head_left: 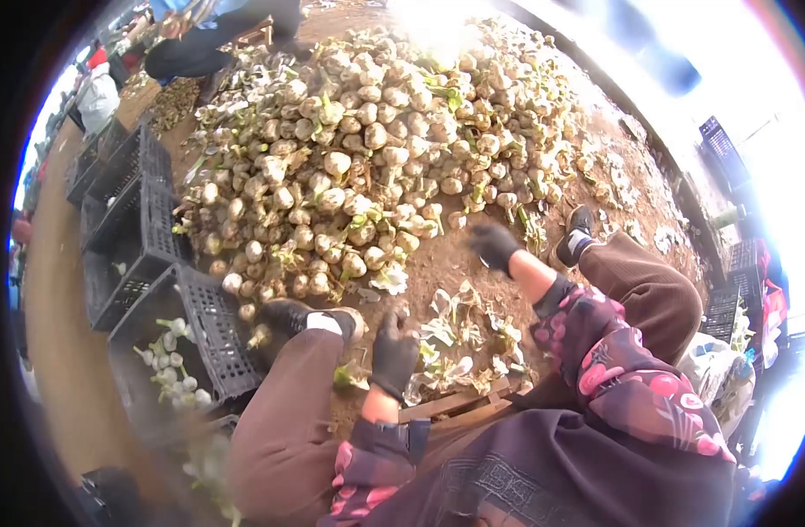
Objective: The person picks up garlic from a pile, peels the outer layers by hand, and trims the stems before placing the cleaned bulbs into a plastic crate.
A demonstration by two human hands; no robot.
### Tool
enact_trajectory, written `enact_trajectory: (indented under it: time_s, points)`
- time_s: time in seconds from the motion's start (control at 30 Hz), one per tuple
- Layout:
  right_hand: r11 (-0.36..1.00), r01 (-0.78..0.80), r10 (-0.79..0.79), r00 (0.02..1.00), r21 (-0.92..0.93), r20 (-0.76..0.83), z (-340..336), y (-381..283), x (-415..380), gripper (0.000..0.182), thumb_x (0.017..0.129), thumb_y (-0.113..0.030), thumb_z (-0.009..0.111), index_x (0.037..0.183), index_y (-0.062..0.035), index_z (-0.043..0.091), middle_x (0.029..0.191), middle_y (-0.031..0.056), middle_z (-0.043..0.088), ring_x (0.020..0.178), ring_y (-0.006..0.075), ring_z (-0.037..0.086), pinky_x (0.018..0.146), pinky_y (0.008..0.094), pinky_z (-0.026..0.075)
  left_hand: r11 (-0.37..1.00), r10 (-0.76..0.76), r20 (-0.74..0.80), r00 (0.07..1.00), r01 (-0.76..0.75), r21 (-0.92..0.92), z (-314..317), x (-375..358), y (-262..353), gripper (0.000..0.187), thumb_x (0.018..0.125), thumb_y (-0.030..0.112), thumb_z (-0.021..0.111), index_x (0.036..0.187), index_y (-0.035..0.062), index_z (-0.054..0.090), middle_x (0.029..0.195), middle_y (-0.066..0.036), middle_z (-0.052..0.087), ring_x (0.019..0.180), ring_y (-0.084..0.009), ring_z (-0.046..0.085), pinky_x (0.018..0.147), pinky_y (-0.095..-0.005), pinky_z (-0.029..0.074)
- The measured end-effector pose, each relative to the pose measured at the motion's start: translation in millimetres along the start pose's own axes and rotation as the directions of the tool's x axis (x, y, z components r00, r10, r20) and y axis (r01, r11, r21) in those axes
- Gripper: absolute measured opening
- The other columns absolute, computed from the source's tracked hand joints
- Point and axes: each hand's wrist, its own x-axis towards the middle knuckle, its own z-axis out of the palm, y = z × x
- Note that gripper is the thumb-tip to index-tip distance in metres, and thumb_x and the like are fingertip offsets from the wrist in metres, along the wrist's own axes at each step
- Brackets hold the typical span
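A large heap of pale, soil-marked bulbs (332,198) that look like garlic, some with green leaves, spreads across the ground before me. My left hand (394,356), in a black glove, is near my left shoe, above the bare soil. Its fingers are curled in, and what they hold, if anything, is hidden. My right hand (493,249), also black-gloved, reaches to the near right edge of the heap. It is smeared by motion, so its fingers do not show clearly. Cut leaves and peelings (460,338) lie between my two hands.
Black plastic crates (214,329) line my left side, the nearest with white trimmed bulbs (170,364) inside. A wooden slat (455,404) lies close to my lap. Another person (187,53) sits beyond the heap. More crates (745,272) and a white sack (714,364) stand at right.
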Motion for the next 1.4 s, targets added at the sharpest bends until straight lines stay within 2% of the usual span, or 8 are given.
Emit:
enact_trajectory:
  time_s: [0.13, 0.47, 0.53, 0.67, 0.83, 1.0, 1.27, 1.4]
  points:
    - [0.986, 0.052, -0.123, 0.862, -0.156, -0.492, -62.4, 12.2, 82.9, 0.042, 0.078, -0.025, 0.062, 0.114, -0.0053, 0.056, 0.111, 0.0217, 0.056, 0.109, 0.0345, 0.052, 0.095, 0.0398, 0.041, 0.934, -0.318, 0.257, 0.913, 0.348, -0.081, -9.8, -11.8, 21.3, 0.036, 0.085, 0.016, 0.05, 0.118, 0.0024, 0.05, 0.101, -0.023, 0.061, 0.096, -0.0381, 0.059, 0.08, -0.0411, 0.046]
    - [0.731, -0.024, -0.044, 0.996, -0.682, -0.082, -95.3, 14.3, 172.9, 0.041, 0.077, -0.009, 0.06, 0.115, -0.0224, 0.056, 0.132, 0.0114, 0.045, 0.11, 0.0346, 0.051, 0.089, 0.041, 0.046, 0.958, -0.214, 0.294, 0.932, 0.142, 0.249, -22.8, -3.3, 9.9, 0.045, 0.08, 0.005, 0.044, 0.125, 0.0002, 0.048, 0.102, -0.013, 0.063, 0.092, -0.0205, 0.061, 0.079, -0.0305, 0.047]
    - [0.994, -0.064, 0.009, 0.856, -0.088, -0.517, -100.0, 20.1, 153.8, 0.033, 0.081, -0.017, 0.061, 0.114, -0.0145, 0.053, 0.109, 0.0129, 0.057, 0.096, 0.0304, 0.057, 0.077, 0.0376, 0.051, 0.854, -0.379, 0.239, 0.894, 0.437, -0.281, -16.4, -3.0, 13.3, 0.049, 0.08, 0.003, 0.042, 0.129, 0.0019, 0.044, 0.102, -0.01, 0.064, 0.093, -0.0178, 0.061, 0.078, -0.0266, 0.048]
    - [0.088, -0.09, 0.076, 0.994, 0.992, 0.084, -57.2, -27.3, 60.3, 0.052, 0.089, -0.042, 0.056, 0.129, -0.0149, 0.04, 0.11, 0.0097, 0.056, 0.082, 0.0208, 0.061, 0.06, 0.0334, 0.054, 0.797, -0.382, 0.273, 0.883, 0.464, -0.386, -23.5, 4.8, 51.7, 0.042, 0.09, 0.019, 0.05, 0.128, 0.0027, 0.044, 0.104, -0.009, 0.063, 0.082, -0.0135, 0.06, 0.069, -0.024, 0.05]
    - [0.369, -0.156, -0.372, 0.878, 0.916, 0.3, 13.5, -89.6, -47.8, 0.063, 0.082, -0.021, 0.069, 0.135, -0.0096, 0.037, 0.115, 0.0045, 0.054, 0.095, 0.0153, 0.058, 0.073, 0.0285, 0.053, 0.748, -0.343, 0.033, 0.939, 0.294, -0.595, -22.0, 4.1, 74.5, 0.036, 0.092, 0.032, 0.054, 0.113, 0.0031, 0.055, 0.081, 0.001, 0.056, 0.069, -0.007, 0.052, 0.058, -0.0221, 0.045]
    - [0.645, 0.716, -0.728, 0.682, 0.266, -0.073, 20.2, -144.3, -117.2, 0.053, 0.073, -0.01, 0.075, 0.121, -0.0047, 0.053, 0.117, 0.0101, 0.058, 0.11, 0.0172, 0.053, 0.088, 0.031, 0.047, 0.77, -0.289, -0.199, 0.937, 0.104, -0.629, -36.1, 1.1, 73.0, 0.034, 0.089, 0.029, 0.061, 0.107, 0.0019, 0.054, 0.086, -0.002, 0.057, 0.071, -0.009, 0.049, 0.064, -0.0236, 0.043]
    - [0.471, 0.113, -0.366, 0.928, 0.875, 0.077, 11.7, -138.0, -135.1, 0.053, 0.074, -0.011, 0.075, 0.121, -0.0029, 0.052, 0.109, 0.0082, 0.06, 0.095, 0.0123, 0.058, 0.079, 0.0297, 0.05, 0.447, 0.157, 0.108, 0.982, 0.027, -0.894, -42.4, -9.5, 100.2, 0.045, 0.086, 0.004, 0.044, 0.13, 0.0021, 0.037, 0.121, -0.012, 0.051, 0.11, -0.0231, 0.054, 0.094, -0.0367, 0.045]
    - [0.778, 0.509, -0.518, 0.851, 0.369, -0.082, -7.2, -137.7, -144.9, 0.057, 0.072, -0.018, 0.077, 0.122, -0.0068, 0.052, 0.108, 0.011, 0.06, 0.094, 0.0167, 0.059, 0.079, 0.0313, 0.05, 0.581, -0.079, 0.183, 0.98, 0.194, -0.79, -42.6, -5.7, 97.8, 0.045, 0.086, 0.011, 0.047, 0.128, -0.0009, 0.038, 0.105, -0.01, 0.061, 0.097, -0.0209, 0.061, 0.089, -0.0332, 0.048]
